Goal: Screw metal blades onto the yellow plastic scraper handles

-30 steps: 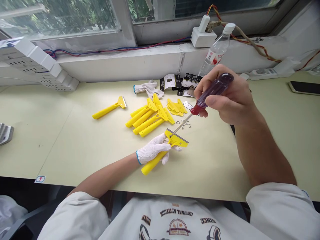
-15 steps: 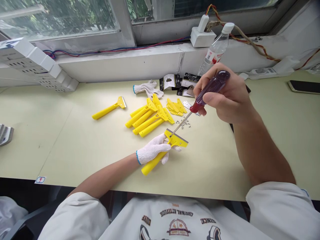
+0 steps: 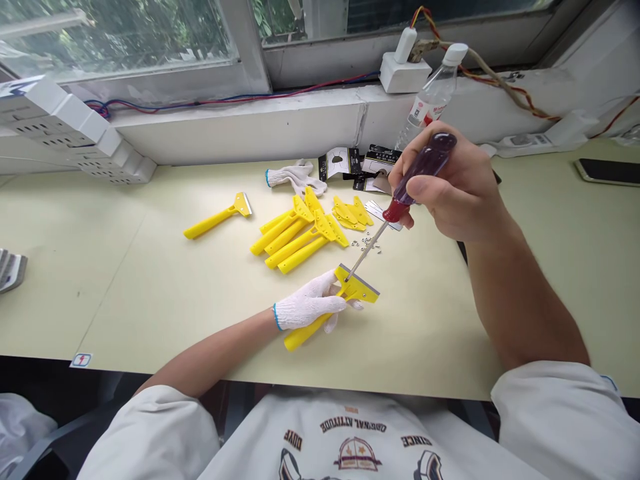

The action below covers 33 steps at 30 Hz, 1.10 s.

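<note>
My left hand (image 3: 313, 303), in a white knit glove with a blue cuff, is closed around a yellow scraper (image 3: 361, 288) near its head. The scraper has a grey blade along its far edge and a screw on the right of the head. Bare, my right hand (image 3: 455, 183) grips the dark purple handle of a screwdriver (image 3: 425, 163) with a red collar. Its metal shaft slants down to the left, and the tip meets the left screw spot on the scraper head. Small loose screws (image 3: 367, 243) lie just beyond the scraper.
Several yellow scraper handles (image 3: 295, 233) lie in a bunch, with yellow plates (image 3: 353, 213) beside them. Left of these is another scraper (image 3: 217, 217). A spare glove (image 3: 297, 177), black-and-white cards (image 3: 340, 163) and a bottle (image 3: 430, 100) are toward the wall. Far right lies a phone (image 3: 610, 172).
The scraper head and the screwdriver tip have shifted slightly right and toward me. The screwdriver handle has tilted a little and my right hand has turned slightly. Both grips remain.
</note>
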{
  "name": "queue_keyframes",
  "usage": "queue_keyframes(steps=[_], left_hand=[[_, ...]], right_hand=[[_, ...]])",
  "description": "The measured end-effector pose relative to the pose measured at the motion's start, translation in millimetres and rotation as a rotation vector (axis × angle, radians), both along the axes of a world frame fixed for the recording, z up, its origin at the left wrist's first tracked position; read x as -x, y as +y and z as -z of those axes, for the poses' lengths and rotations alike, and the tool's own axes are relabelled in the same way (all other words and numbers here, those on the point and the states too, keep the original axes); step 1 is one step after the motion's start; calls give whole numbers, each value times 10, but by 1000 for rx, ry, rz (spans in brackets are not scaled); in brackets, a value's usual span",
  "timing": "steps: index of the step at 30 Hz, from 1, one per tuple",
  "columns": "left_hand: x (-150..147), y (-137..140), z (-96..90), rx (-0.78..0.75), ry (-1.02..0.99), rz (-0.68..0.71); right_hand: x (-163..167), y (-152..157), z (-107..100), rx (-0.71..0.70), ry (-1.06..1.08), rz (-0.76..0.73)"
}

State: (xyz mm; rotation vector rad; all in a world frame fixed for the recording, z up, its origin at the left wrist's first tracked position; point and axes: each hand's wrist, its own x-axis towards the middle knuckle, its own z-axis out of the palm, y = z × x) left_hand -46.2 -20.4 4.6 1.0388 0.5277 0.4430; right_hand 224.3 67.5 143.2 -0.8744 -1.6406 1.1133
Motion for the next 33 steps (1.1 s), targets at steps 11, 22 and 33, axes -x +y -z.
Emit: queue_keyframes(steps=[11, 22, 33], left_hand=[[8, -43, 4, -72, 84, 35], [-10, -13, -35, -3, 25, 5], [-8, -4, -19, 5, 18, 15]], right_hand=[[12, 28, 11, -124, -28, -29], [-58, 40, 54, -191, -190, 13], [30, 19, -35, -95, 15, -46]])
